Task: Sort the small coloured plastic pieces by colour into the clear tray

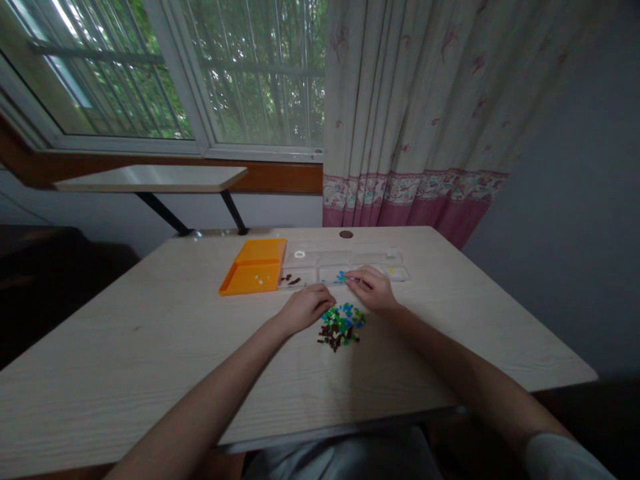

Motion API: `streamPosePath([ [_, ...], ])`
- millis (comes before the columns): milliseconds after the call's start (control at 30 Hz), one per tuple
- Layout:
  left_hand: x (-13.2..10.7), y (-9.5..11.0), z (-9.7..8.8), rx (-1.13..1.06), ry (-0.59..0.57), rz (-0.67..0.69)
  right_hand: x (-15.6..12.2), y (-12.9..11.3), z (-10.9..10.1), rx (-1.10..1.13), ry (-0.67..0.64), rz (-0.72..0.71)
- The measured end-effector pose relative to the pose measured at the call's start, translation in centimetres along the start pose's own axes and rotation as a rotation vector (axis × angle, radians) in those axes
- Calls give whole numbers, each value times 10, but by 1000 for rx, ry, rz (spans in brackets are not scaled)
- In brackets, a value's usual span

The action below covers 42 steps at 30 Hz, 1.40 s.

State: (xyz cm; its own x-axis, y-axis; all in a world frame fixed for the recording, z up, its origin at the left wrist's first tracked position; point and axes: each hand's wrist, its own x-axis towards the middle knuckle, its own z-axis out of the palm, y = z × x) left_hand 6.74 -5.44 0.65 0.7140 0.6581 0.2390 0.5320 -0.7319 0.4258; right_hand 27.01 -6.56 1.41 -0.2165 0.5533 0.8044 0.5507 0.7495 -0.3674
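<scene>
A pile of small building-brick pieces (342, 324), in brown, green, blue and yellow, lies on the table in front of me. My left hand (313, 307) is curled at the pile's upper left edge, its fingertips pressed together; what they hold, if anything, is too small to see. Beyond the pile, my right hand (367, 287) reaches over a clear compartment tray (334, 259). Its fingers are pinched beside blue pieces (341, 277) in a middle front compartment, and I cannot make out anything between them. Brown pieces (291, 279) occupy the front left compartment, yellow ones (395, 271) the right.
An orange open case (255, 257) stands left of the tray, with a few white pieces in its front half. A raised shelf (155, 177) on black legs is at the table's back left. Behind the table are a window and a curtain (400, 133).
</scene>
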Motion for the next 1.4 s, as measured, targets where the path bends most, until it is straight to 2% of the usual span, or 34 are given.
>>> streamPosePath([
  [200,-2,-9,-3,30,24,-16,3,19,-15,-97,-53,27],
  [400,-5,-12,-6,64,19,-34,1,55,-31,-331,-157,192],
  [533,-7,-13,-9,82,19,-39,-1,64,-33,-388,-214,231],
  [900,-9,-9,-14,230,-46,17,0,49,-28,-428,-256,253],
  [1200,-9,-2,-14,303,-28,38,-6,13,-4,-327,-494,55],
  [1400,-8,0,-10,286,35,1,-10,5,2,-275,-519,-12],
])
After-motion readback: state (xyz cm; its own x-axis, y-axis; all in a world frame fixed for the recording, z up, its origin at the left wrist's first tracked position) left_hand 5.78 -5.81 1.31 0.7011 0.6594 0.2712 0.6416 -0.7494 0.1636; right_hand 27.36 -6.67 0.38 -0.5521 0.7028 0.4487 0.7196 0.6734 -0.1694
